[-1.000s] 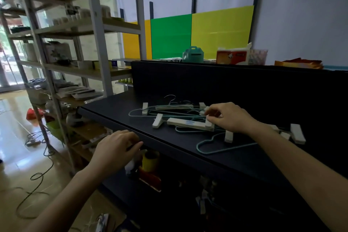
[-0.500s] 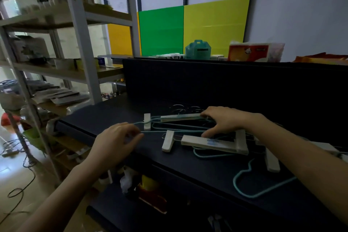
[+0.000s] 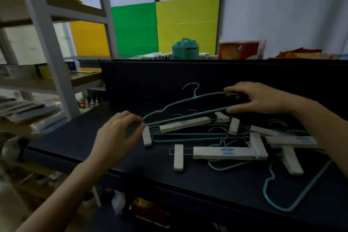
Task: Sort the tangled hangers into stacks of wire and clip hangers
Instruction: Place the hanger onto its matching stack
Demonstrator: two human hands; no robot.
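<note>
A teal wire hanger [image 3: 194, 97] is held raised just above the tangled pile [image 3: 233, 128], slanting upward to the right, with an end inside each hand's fingers. The pile, white clip hangers laced with more teal wire, is spread on the dark worktop [image 3: 90, 137]; one clip hanger [image 3: 185, 123] lies directly under the raised lower wire. The left tip is pinched by the curled fingers [image 3: 135, 118] of the left hand [image 3: 116, 133]. The right end is gripped by the right hand [image 3: 263, 100], fingers over the upper wire, thumb against the lower.
</note>
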